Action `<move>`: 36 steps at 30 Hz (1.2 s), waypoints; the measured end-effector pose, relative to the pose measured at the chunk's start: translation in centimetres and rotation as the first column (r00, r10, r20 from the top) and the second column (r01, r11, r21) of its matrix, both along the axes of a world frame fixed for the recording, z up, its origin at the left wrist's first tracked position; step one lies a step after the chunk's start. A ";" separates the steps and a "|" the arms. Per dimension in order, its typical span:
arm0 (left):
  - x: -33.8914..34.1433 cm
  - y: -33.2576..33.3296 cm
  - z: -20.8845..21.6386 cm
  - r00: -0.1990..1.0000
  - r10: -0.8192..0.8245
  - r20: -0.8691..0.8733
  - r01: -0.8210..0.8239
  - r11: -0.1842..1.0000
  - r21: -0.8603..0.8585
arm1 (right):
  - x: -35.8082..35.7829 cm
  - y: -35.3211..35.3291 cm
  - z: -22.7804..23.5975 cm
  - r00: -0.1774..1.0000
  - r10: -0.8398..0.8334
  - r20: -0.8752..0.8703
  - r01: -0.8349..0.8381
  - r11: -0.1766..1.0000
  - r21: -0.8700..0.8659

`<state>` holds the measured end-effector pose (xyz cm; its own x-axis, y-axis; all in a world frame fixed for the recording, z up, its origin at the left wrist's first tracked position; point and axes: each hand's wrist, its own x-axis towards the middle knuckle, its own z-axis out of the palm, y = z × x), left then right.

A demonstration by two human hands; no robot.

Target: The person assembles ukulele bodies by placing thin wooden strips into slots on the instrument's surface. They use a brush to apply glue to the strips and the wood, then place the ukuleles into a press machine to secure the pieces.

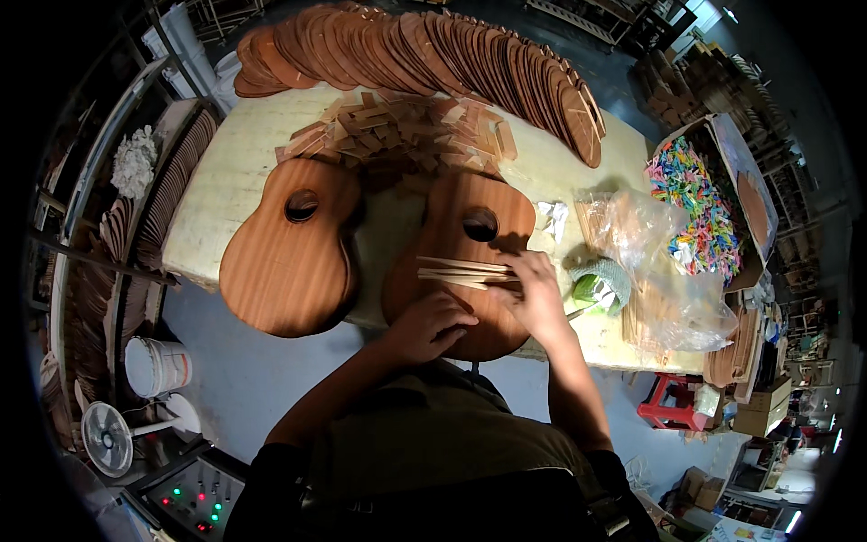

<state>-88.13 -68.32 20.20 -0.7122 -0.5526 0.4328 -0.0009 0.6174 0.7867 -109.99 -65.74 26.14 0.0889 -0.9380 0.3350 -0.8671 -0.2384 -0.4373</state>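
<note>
A small brown wooden guitar body (462, 194) with a round soundhole lies in front of me, at the table's near edge. My right hand (533, 287) is closed on the right ends of several thin, pale wooden strips (461, 271), which stretch leftward across the body below the soundhole. Just below the strips, my left hand (432, 325) rests over the body's lower part with its fingers apart and nothing visible in them. A second guitar body (284, 257), similar in shape, lies to the left.
On the table (217, 194) is a pile of small wooden pieces (388, 131), behind it a long row of thin wooden plates (433, 54). Plastic bags (686, 312), a green roll (596, 287) and a box of coloured clips (691, 203) lie right. A white bucket (155, 366) stands left.
</note>
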 end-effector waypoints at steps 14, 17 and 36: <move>-1.1 -1.5 0.7 0.953 0.304 -0.008 -0.295 0.914 -0.278 | 0.8 1.8 -3.5 0.997 -0.080 -0.006 0.079 0.994 -0.076; -1.1 -1.4 -0.1 0.963 0.268 0.025 -0.249 0.923 -0.294 | 0.1 2.2 -3.2 0.994 0.107 0.027 -0.106 0.994 -0.030; -1.3 -1.0 -1.0 0.934 0.337 0.121 -0.311 0.930 -0.195 | -0.9 0.9 -2.9 0.978 0.131 0.162 -0.131 0.991 -0.005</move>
<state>-89.45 -69.32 19.16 -0.5703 -0.6917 0.4430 -0.3324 0.6875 0.6456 -110.91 -64.84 23.19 0.1561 -0.9237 0.3498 -0.7460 -0.3423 -0.5712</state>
